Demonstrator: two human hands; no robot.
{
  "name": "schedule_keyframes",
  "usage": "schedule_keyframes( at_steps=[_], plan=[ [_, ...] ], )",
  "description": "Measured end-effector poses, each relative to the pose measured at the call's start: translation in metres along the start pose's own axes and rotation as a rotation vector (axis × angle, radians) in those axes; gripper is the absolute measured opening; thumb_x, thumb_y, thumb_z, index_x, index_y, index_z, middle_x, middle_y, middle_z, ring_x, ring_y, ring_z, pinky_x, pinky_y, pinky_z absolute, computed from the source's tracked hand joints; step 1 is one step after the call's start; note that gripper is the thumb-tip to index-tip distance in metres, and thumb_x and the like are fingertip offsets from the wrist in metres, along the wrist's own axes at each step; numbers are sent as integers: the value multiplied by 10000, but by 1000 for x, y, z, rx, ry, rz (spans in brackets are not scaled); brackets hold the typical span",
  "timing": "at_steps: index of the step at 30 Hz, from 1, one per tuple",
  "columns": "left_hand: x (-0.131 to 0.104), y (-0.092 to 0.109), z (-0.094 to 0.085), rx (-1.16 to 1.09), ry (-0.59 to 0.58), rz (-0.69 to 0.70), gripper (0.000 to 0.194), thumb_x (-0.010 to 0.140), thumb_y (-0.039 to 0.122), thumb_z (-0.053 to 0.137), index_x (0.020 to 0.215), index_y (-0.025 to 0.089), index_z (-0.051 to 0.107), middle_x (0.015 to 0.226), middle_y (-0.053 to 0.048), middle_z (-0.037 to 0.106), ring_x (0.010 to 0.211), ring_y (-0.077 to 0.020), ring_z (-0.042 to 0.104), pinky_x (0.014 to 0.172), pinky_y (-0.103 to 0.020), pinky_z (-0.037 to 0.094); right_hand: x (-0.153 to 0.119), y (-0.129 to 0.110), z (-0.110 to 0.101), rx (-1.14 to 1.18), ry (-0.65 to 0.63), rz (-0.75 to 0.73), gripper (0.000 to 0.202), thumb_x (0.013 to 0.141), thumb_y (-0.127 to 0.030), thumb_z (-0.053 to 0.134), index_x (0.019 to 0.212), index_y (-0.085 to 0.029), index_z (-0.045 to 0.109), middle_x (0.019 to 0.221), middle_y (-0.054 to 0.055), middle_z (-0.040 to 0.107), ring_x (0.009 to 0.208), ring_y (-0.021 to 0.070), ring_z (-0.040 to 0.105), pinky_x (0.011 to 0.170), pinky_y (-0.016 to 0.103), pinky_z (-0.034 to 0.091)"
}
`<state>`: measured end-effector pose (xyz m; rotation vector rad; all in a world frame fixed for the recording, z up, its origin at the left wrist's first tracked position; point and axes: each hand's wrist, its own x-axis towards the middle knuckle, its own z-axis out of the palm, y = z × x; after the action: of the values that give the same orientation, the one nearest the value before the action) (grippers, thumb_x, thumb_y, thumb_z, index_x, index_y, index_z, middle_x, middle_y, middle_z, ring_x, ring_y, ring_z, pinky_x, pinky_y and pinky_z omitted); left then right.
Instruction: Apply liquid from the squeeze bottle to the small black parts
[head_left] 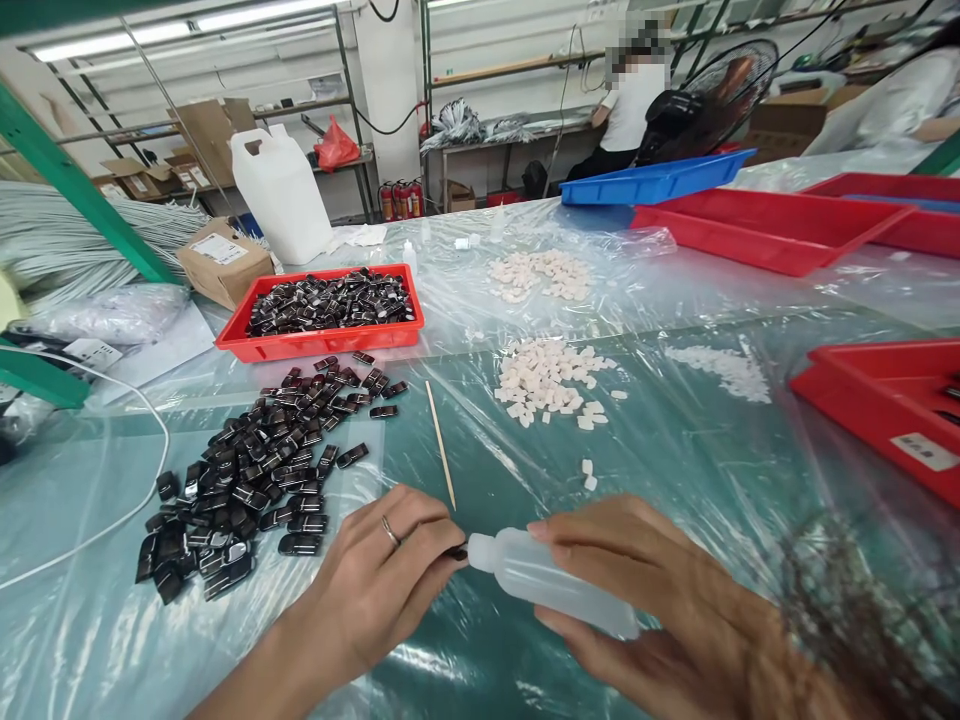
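Observation:
My left hand [397, 560], with a ring on one finger, pinches a small black plastic part [456, 552], mostly covered by the fingers. In my right hand [637, 580] lies a translucent white squeeze bottle [555, 580], tilted sideways. Its capped end meets or nearly meets the black part; whether they touch I cannot tell. Just beyond the left hand, a thin wooden stick [441, 445] rests on the table. A heap of glossy black parts [247, 480] spreads to the left. Ahead lies a pile of small white pieces [547, 378], with a couple of loose ones [589, 474] nearer the bottle.
A red tray [322, 345] full of black parts stands behind the heap, near a white jug [281, 195] and a cardboard box [225, 262]. More white pieces [540, 275] lie farther back. Red trays [885, 400] stand at right. Plastic sheeting covers the table; a person [630, 105] sits beyond.

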<state>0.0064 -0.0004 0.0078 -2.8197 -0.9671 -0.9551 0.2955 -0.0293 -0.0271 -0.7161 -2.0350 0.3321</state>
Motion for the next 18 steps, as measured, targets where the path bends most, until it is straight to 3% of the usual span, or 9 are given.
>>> schedule_keyframes(
  at_steps=[3, 9, 14, 18],
  plan=[
    [-1, 0, 0, 2, 0, 7, 84, 1035, 291, 548, 1028, 221, 594, 845, 0, 666, 737, -131, 659, 597, -243, 552, -2, 1, -1, -105, -36, -115, 1056, 973, -186, 857, 1907, -359, 395, 1342, 107, 951, 924, 340, 956, 860, 460, 870],
    [-3, -2, 0, 14, -18, 0, 93, 1042, 309, 532, 1052, 236, 590, 853, 4, 674, 757, -123, 668, 625, -237, 567, -19, 2, 0, -213, -52, -129, 908, 1032, -223, 798, 1872, -330, 470, 1338, 102, 953, 1041, 358, 958, 913, 470, 869],
    [-2, 0, -1, 38, -14, -1, 92, 1051, 307, 514, 1043, 248, 584, 856, 23, 672, 765, -116, 665, 628, -236, 579, -15, -5, -1, -248, -49, -140, 626, 1007, -141, 833, 1610, -249, 706, 1316, 97, 955, 1111, 285, 953, 1058, 344, 821],
    [-1, 3, -4, 5, -58, -44, 92, 1053, 294, 513, 1037, 245, 588, 874, 19, 673, 775, -109, 658, 666, -234, 571, -2, -10, -5, -230, 5, -143, 468, 1033, -94, 768, 1478, -237, 745, 1250, 83, 956, 1063, 240, 944, 1092, 303, 794]
  ],
)
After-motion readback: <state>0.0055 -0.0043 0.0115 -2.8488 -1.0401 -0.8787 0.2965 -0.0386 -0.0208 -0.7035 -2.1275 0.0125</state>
